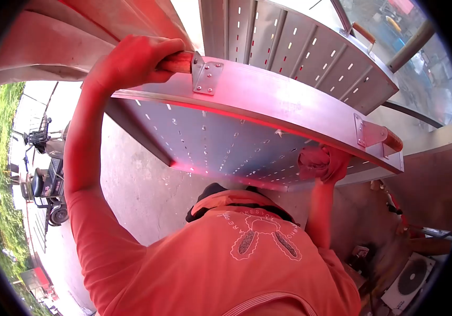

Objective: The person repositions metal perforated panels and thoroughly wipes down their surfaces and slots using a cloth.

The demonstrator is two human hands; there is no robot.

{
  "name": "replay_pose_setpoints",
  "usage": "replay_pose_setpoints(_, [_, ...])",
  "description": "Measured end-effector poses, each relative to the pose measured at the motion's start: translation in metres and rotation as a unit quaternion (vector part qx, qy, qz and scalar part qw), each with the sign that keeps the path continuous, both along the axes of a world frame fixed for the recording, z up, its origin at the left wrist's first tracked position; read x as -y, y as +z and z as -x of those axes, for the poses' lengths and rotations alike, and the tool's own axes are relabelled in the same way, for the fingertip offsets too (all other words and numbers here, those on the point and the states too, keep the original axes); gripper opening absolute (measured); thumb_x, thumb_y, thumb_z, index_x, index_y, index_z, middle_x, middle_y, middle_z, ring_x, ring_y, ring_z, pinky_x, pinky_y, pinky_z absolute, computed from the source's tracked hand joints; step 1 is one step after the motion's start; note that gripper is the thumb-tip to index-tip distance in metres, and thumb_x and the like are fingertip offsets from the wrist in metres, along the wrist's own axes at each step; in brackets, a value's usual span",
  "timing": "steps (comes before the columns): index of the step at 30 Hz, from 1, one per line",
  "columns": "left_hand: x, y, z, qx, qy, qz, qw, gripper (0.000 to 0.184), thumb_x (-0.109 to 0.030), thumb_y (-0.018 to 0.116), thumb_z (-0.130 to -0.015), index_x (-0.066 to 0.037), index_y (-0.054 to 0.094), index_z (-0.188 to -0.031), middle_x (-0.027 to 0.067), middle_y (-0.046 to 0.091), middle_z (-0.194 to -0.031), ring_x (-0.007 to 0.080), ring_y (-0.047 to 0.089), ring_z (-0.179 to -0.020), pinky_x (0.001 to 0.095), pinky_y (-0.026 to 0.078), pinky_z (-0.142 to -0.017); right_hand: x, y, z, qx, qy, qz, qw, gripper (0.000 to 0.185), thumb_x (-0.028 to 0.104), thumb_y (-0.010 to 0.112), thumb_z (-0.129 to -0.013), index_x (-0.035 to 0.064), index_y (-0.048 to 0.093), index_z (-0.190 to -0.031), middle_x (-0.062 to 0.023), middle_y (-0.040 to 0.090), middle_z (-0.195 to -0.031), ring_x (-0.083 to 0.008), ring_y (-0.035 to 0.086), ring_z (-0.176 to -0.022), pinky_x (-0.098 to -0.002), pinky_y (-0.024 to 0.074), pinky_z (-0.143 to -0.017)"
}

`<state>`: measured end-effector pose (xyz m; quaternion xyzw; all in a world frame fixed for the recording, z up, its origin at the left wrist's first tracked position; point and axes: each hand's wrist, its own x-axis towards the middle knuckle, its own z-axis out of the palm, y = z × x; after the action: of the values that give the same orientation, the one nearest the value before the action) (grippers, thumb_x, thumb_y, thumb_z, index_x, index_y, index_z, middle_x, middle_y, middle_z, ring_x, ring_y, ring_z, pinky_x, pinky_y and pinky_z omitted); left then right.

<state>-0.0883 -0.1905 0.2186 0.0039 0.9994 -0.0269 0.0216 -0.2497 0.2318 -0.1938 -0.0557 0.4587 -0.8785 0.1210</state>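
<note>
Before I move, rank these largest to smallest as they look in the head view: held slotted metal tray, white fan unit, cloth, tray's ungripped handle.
1. Slotted metal tray
2. White fan unit
3. Cloth, partly covered by the right hand
4. Ungripped handle

From where I stand, the person's left arm (85, 158) swings out wide and reaches far forward, elbow bent, wrist turned inward, and the left hand (137, 63) is curled into a firm grip with its knuckles uppermost. The right forearm (320, 213) points ahead, closer to the torso (220, 268); the right hand (336, 166) sits nearer the body, its fingers hard to make out.
</note>
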Motion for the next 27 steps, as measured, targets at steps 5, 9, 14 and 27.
replay_pose_setpoints(5, [0.016,-0.032,0.07,0.022,-0.1,-0.056,0.993,0.031,-0.011,0.076,-0.069,-0.008,0.059,-0.094,0.0124,0.063,-0.078,0.0332,0.061,-0.07,0.0385,0.047,-0.063,-0.023,0.016,0.014,-0.031,-0.098,-0.056,0.993,0.048,0.035,0.049,-0.097,0.0002,0.047,-0.13,-0.0139,0.061,-0.114,-0.0299,0.061,-0.097,-0.0384,0.0511,-0.083])
replay_pose_setpoints(9, [0.04,-0.043,0.125,0.051,-0.138,-0.048,0.988,0.029,-0.02,0.076,-0.073,-0.008,0.056,-0.089,0.0112,0.064,-0.075,0.0333,0.062,-0.072,0.04,0.047,-0.062,0.01,0.062,0.03,-0.033,-0.112,0.009,0.993,0.045,0.033,0.052,-0.097,0.0025,0.049,-0.129,-0.0117,0.06,-0.116,-0.0294,0.06,-0.1,-0.0391,0.0503,-0.084])
replay_pose_setpoints(14, [0.081,-0.063,0.184,0.022,-0.188,-0.012,0.982,0.03,-0.025,0.076,-0.075,-0.009,0.055,-0.088,0.0116,0.066,-0.077,0.0342,0.063,-0.075,0.042,0.048,-0.064,0.072,0.115,0.038,-0.012,-0.098,0.192,0.976,0.041,0.032,0.055,-0.097,0.0055,0.052,-0.128,-0.0089,0.059,-0.118,-0.0288,0.058,-0.103,-0.0398,0.0494,-0.084])
replay_pose_setpoints(27, [0.159,-0.127,0.324,-0.082,-0.197,-0.029,0.977,0.03,-0.013,0.077,-0.077,-0.006,0.062,-0.102,0.0086,0.06,-0.1,0.0272,0.058,-0.101,0.0378,0.048,-0.086,0.153,0.053,-0.066,0.164,0.002,0.226,0.96,0.048,0.05,0.047,-0.097,0.007,0.051,-0.12,-0.0126,0.058,-0.11,-0.0288,0.059,-0.095,-0.0483,0.0513,-0.077])
